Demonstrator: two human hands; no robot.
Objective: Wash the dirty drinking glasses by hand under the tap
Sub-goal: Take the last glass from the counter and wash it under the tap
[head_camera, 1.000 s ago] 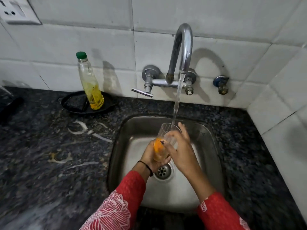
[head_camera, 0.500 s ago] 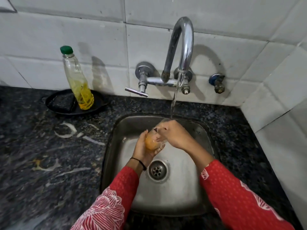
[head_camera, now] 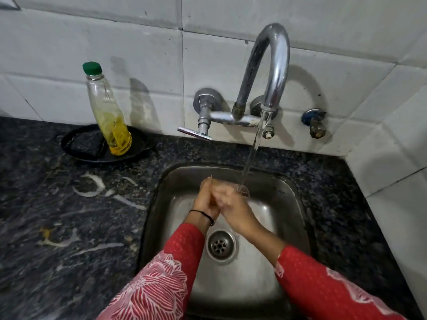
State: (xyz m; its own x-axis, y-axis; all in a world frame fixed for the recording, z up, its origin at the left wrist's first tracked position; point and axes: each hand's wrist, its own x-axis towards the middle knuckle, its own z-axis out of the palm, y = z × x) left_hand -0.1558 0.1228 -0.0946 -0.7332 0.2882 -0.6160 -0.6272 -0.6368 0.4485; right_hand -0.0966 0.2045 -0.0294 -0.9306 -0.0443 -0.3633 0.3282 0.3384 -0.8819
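Head view, left hand (head_camera: 206, 197) and right hand (head_camera: 232, 205) curled round clear drinking glass (head_camera: 244, 192), beneath running chrome tap (head_camera: 278, 65).

Domestic kitchen, we judge. We note: one small steel sink (head_camera: 291, 204) set in a dark speckled stone counter (head_camera: 57, 215); one wall-mounted tap (head_camera: 276, 65), running; white wall tiles (head_camera: 92, 38); one green-capped bottle (head_camera: 108, 114) of yellow liquid standing in a black dish (head_camera: 77, 154) beside a dark scrub pad (head_camera: 84, 144).

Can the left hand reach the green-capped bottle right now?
Probably, once freed: the left hand is gripping the glass, but only open counter lies between it and the bottle.
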